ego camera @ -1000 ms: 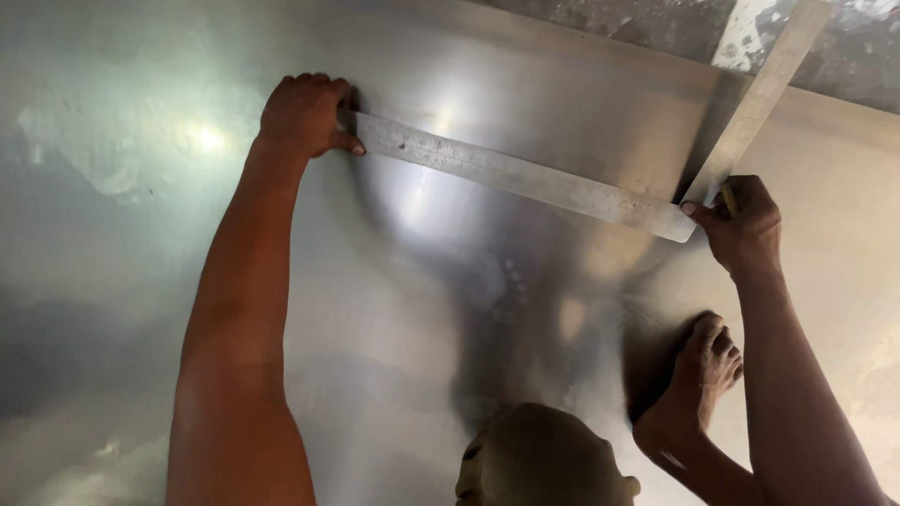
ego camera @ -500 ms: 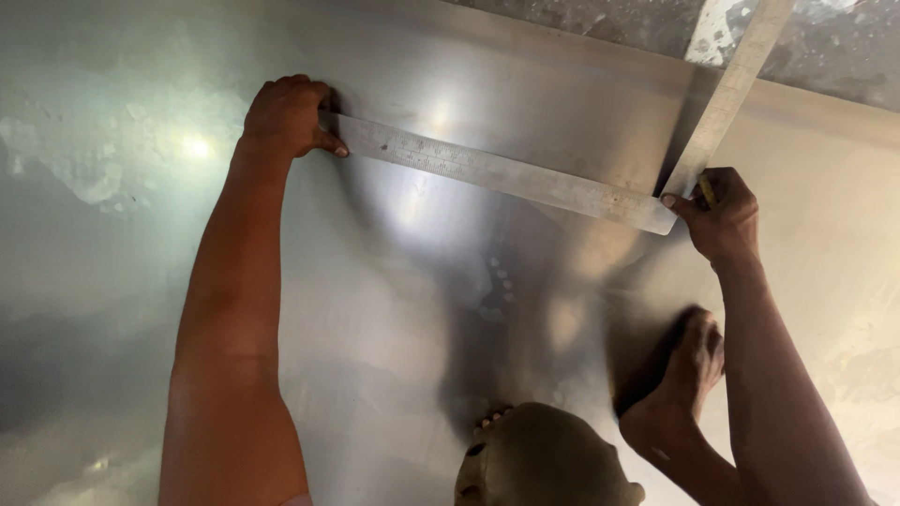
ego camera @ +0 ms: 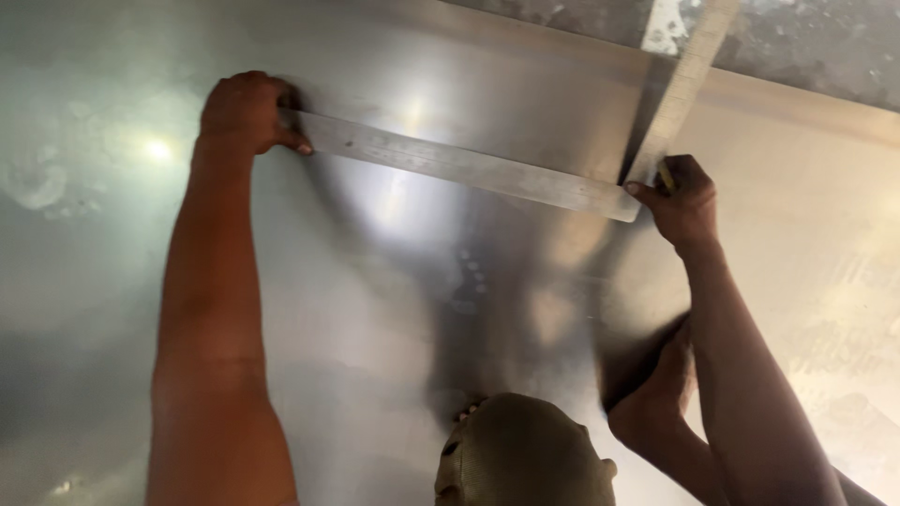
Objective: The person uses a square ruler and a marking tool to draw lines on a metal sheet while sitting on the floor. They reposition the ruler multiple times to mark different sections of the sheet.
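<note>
A long steel square ruler [ego camera: 469, 167] lies flat on a shiny metal sheet [ego camera: 394, 328]. Its second arm [ego camera: 680, 89] runs up and away past the sheet's far edge. My left hand [ego camera: 246, 112] presses down on the ruler's left end. My right hand [ego camera: 682, 199] sits at the ruler's corner on the right and pinches a small yellowish marking tool [ego camera: 665, 174] against it.
My bare foot [ego camera: 656, 394] rests on the sheet at the lower right, and my knee in olive cloth [ego camera: 525, 454] is at the bottom middle. Beyond the sheet's far edge lies rough grey floor [ego camera: 806, 47]. Bright light spots reflect off the sheet.
Both hands and the ruler have shifted slightly up and left in view. The right hand has closed in tighter on the ruler's corner.
</note>
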